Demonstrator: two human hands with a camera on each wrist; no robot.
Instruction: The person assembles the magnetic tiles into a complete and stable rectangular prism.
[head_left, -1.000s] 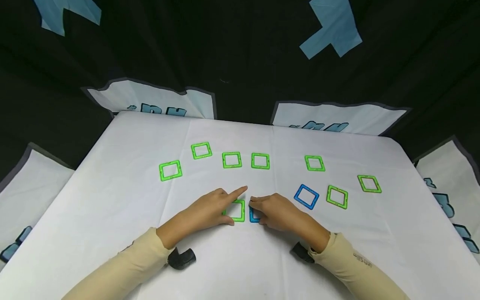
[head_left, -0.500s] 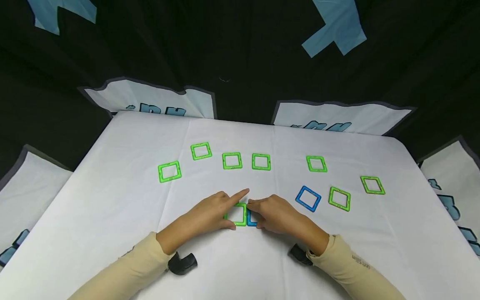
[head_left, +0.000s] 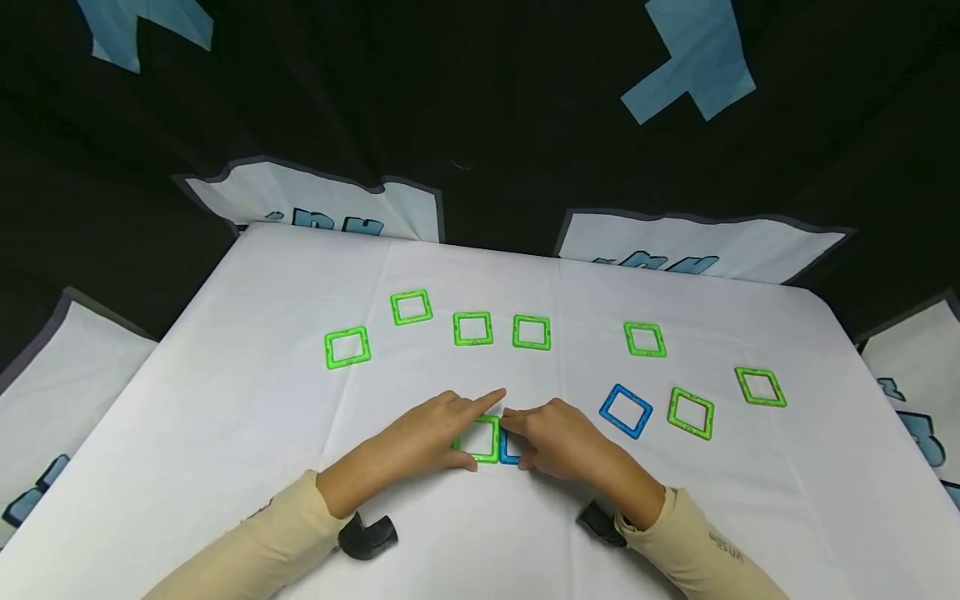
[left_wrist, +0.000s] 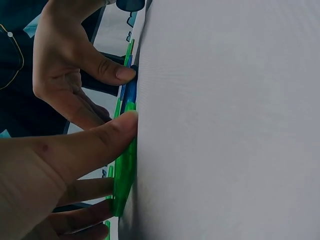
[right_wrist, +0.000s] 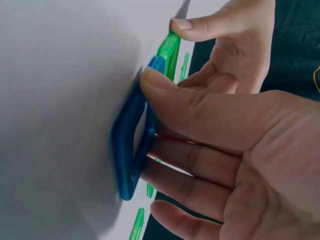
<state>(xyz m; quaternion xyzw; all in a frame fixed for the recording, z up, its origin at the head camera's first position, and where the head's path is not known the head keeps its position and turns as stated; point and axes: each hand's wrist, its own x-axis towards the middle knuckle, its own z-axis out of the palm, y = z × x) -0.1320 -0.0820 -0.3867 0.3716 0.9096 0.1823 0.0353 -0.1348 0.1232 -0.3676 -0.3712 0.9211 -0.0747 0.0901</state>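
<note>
Two square-framed magnetic tiles lie edge to edge on the white table, the green tile point(head_left: 496, 442) on the left and the blue tile point(right_wrist: 122, 150) on the right. My left hand point(head_left: 435, 429) holds the green one, thumb on its near edge and index finger stretched past the far edge. In the left wrist view, the thumb presses near the corner where green meets blue. My right hand point(head_left: 566, 437) grips the blue tile between thumb and fingers and covers most of it in the head view. The two hands are close together, fingertips almost meeting.
Beyond the hands, several green tiles lie flat in a loose arc, among them one at far left point(head_left: 348, 347) and one at far right point(head_left: 761, 387). Another blue tile point(head_left: 626, 411) lies right of my right hand. A black curtain point(head_left: 495, 125) hangs behind the table.
A gap between the green and blue tiles has closed; their edges now meet. My hands came slightly closer together, keeping their holds. The head view has shifted a little.
</note>
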